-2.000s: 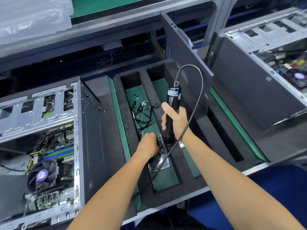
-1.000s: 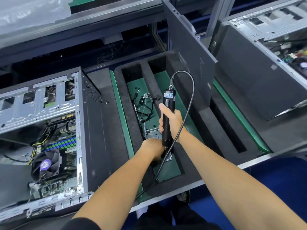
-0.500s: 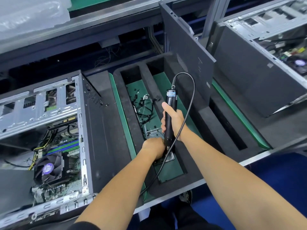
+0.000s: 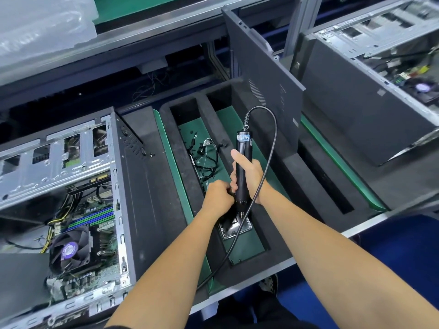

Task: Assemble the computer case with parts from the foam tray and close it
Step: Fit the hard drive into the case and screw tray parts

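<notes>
Right hand point(image 4: 245, 173) clamped on electric screwdriver point(image 4: 242, 167), lifted slightly since a second ago; left hand point(image 4: 217, 194) fisted by its tip, over metal part point(image 4: 234, 225) in foam tray point(image 4: 278, 243). Likely bit loading; open case point(image 4: 78, 198) waiting left.

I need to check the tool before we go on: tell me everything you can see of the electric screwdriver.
The electric screwdriver is a slim black cylinder with a blue label near its top and a black cable looping from the top down past the foam tray. It stands nearly upright, tip down over a shiny metal part in the tray. The right hand grips its middle; the left hand is at its lower end.
</notes>
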The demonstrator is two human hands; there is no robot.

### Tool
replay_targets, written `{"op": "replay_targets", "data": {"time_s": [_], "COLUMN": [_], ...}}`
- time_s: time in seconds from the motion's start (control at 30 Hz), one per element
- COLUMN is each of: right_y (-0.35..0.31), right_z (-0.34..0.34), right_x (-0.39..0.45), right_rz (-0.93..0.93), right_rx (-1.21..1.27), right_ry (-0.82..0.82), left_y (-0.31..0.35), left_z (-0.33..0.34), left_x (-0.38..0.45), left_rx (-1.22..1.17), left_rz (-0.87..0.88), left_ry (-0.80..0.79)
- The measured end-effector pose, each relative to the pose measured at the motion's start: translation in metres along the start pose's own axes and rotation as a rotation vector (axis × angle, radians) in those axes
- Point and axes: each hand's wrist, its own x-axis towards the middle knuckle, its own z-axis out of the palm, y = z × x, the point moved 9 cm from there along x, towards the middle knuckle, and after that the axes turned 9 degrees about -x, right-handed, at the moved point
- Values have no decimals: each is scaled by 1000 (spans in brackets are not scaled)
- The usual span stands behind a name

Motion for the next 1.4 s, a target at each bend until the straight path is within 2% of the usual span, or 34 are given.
{"op": "replay_targets", "data": {"time_s": [0.37, 0.63, 0.73, 0.97, 1.07, 1.17, 1.27, 1.4], "right_y": [0, -2, -2, -6, -6, -5, -4, -4], "right_z": [-1, 0, 1, 1, 1, 0, 1, 1], "right_x": [2, 0, -2, -3, -5, -6, -6, -5], "right_rz": [-11, -13, -6, -12, -1, 12, 25, 29], "right_rx": [-38, -31, -22, -27, -25, -17, -3, -13], "right_ry": [17, 10, 2, -23, -26, -31, -34, -35], "left_y": [2, 1, 3, 0, -3, -10, -15, -11], "left_z": [-9, -5, 0, 22, 30, 46, 54, 58], "left_x": [-2, -3, -2, -6, -7, -13, -15, -18], "left_rx": [-211, -112, 10, 456, 699, 974, 1075, 1153], "left_rz": [30, 68, 90, 96, 125, 139, 130, 210], "left_ry": [42, 26, -35, -170, -199, -296, -333, -289]}}
